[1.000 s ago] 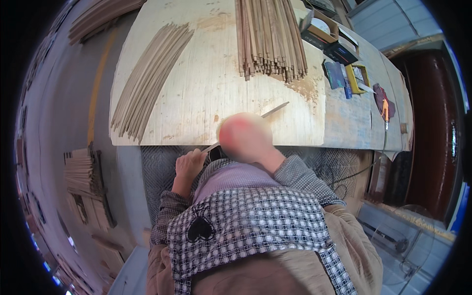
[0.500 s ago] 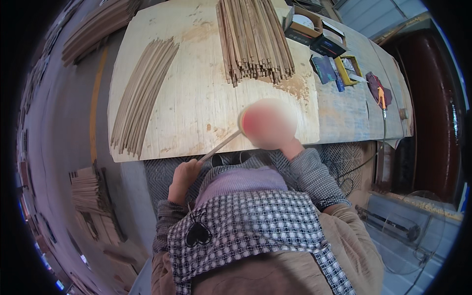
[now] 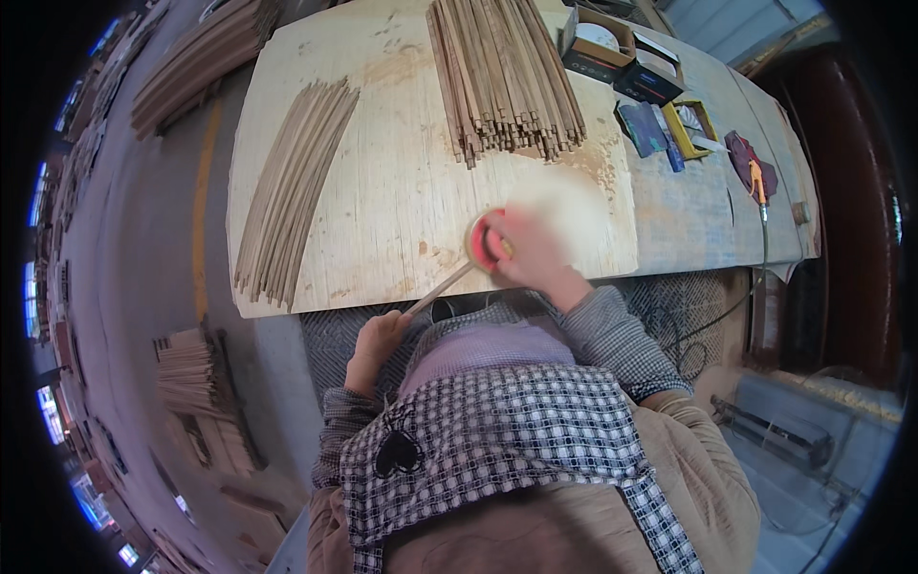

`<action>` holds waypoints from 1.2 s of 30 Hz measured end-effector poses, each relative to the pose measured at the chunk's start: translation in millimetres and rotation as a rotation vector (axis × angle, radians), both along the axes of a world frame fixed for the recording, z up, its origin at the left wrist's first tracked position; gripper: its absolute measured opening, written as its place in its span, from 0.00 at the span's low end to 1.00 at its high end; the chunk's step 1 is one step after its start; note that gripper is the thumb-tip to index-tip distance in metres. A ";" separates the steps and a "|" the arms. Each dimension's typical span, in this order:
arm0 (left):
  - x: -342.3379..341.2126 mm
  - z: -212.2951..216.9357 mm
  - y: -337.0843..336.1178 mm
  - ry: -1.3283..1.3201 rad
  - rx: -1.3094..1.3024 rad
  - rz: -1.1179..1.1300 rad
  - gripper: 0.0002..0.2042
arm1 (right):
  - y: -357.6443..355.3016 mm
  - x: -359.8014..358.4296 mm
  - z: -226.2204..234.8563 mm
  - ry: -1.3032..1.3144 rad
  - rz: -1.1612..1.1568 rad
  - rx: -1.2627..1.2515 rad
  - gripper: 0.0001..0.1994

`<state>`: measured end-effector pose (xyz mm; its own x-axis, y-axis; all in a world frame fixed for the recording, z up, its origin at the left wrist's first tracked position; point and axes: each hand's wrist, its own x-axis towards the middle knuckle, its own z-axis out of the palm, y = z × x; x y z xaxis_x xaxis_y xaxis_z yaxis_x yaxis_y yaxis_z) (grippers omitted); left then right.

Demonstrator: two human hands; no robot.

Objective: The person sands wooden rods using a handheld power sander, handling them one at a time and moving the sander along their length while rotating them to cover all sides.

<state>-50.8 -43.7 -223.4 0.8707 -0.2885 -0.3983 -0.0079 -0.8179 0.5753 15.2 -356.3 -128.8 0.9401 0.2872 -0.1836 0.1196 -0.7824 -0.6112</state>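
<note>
My left hand [image 3: 379, 341] is closed round the near end of a thin wooden strip [image 3: 442, 287], just off the table's front edge. The strip slants up and to the right across that edge. At its far end, my right hand [image 3: 537, 251] grips a round red disc with a pale rim [image 3: 475, 241]. Fingers hide part of the disc, and a blur covers the area beside the hand, so its exact kind does not show. The disc meets the strip there.
Wooden strips lie fanned on the table's left [image 3: 299, 187]; a thicker bundle of strips [image 3: 512, 91] lies at the back. To the right are open boxes [image 3: 595, 48], a yellow box [image 3: 690, 129] and an orange air gun [image 3: 757, 180] with a hose. More strips [image 3: 196, 373] are stacked at left.
The view has shifted slightly, so the table appears a little further right. My right hand has turned, showing its fingers over the red disc. Both hands keep their grip.
</note>
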 end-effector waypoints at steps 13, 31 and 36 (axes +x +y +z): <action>-1.9 1.6 0.0 0.087 -0.046 0.058 0.19 | 6.8 -1.0 -19.5 -0.068 -0.050 0.020 0.19; -16.0 -1.1 -17.6 -0.293 0.169 -0.051 0.13 | -65.0 12.5 -70.3 -0.174 -0.048 -0.096 0.25; -10.8 7.5 -30.1 -0.307 0.143 -0.039 0.14 | -12.6 -0.9 -49.4 -0.146 -0.053 -0.022 0.22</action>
